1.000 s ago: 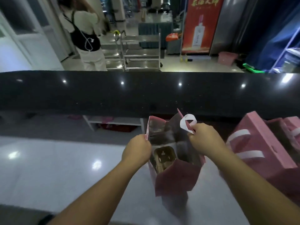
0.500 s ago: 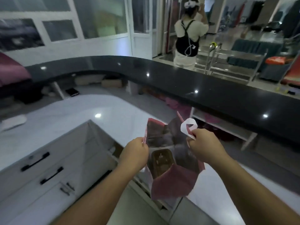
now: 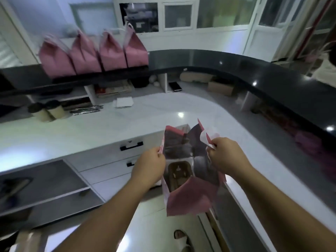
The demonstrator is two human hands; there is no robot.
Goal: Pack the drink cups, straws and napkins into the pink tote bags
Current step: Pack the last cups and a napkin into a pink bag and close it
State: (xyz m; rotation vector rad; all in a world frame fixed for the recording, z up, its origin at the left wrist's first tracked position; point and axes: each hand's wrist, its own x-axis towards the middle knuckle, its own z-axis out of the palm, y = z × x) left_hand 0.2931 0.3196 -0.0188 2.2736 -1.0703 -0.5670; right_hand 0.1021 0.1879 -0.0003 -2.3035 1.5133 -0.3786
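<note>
I hold an open pink tote bag (image 3: 190, 199) in the air over the floor. My left hand (image 3: 149, 164) pinches its left rim and my right hand (image 3: 225, 155) grips its right rim and white handle. A brown cardboard cup carrier (image 3: 179, 170) lies at the bag's bottom. On the white counter at the left stand two paper drink cups with dark lids (image 3: 47, 110), with a bundle of wrapped straws (image 3: 87, 109) beside them and a white stack of napkins (image 3: 122, 102) further right. Several closed pink tote bags (image 3: 92, 53) stand in a row on the black upper ledge.
The white counter (image 3: 72, 131) curves around me under a black raised ledge (image 3: 272, 84). White drawers with black handles (image 3: 131, 146) sit below its edge. Boxes and a phone (image 3: 175, 86) lie in cubbies under the ledge. My sandalled foot (image 3: 181, 240) shows on the floor.
My view has swung left, from the black ledge and the person beyond it to the counter with cups, straws and napkins. Both hands keep their hold on the open bag.
</note>
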